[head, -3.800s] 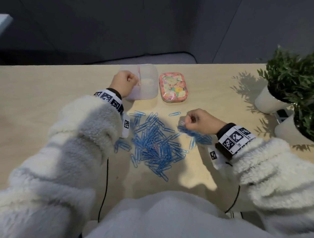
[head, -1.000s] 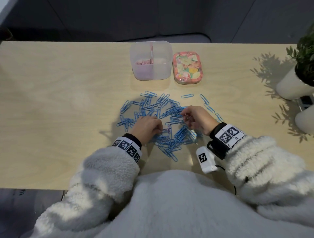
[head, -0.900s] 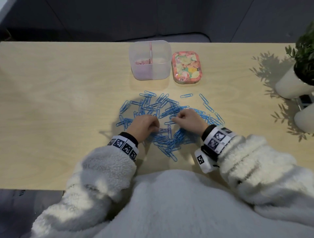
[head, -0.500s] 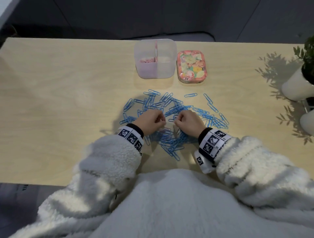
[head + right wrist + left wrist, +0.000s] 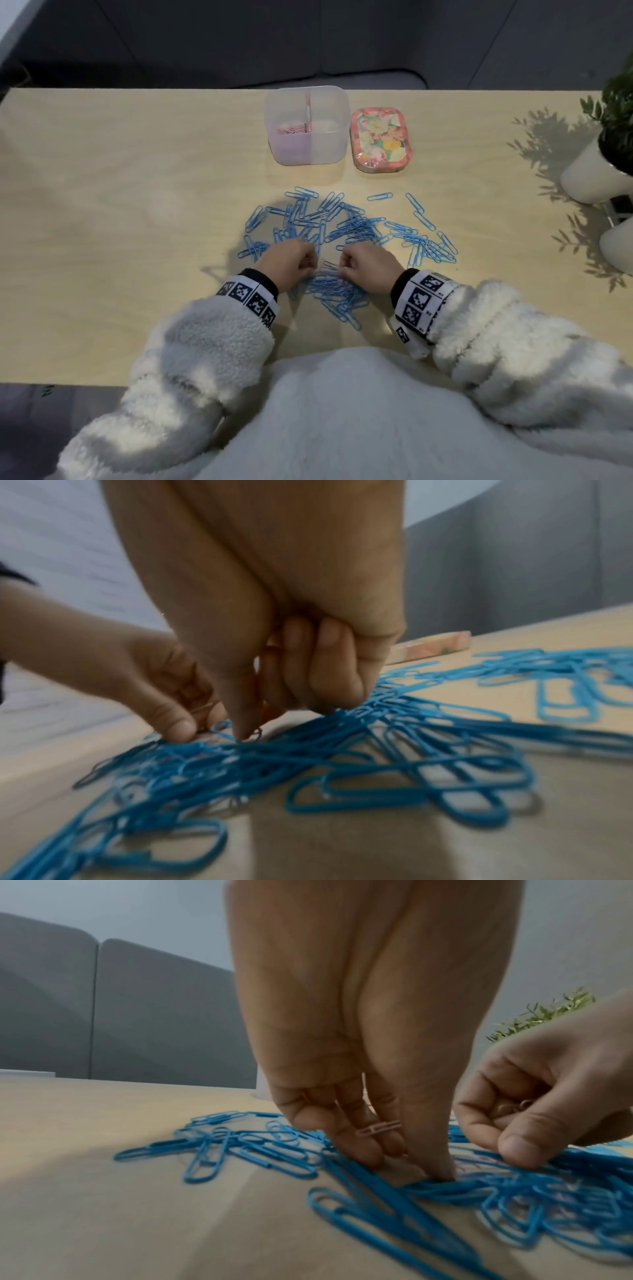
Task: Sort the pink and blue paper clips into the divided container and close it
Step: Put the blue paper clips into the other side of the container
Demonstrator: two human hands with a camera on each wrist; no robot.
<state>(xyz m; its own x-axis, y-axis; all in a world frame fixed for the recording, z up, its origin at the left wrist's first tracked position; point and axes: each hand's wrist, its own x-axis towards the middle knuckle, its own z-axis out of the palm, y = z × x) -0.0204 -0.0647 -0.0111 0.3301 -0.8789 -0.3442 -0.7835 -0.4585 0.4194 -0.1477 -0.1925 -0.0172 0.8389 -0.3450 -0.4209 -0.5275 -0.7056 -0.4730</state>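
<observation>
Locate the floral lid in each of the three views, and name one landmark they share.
Head: floral lid lies far on the table, just right of the divided container.
Left wrist: not in view.
Right wrist: only its edge shows, right of the right hand, beyond the clips.
Shared landmark: the pile of blue paper clips.

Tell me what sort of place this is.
Probably an office or lounge-style workspace, though that is a guess: a light wooden table stands before grey upholstered seating, with potted plants in white pots at its right edge and blue paper clips spread over it.
</observation>
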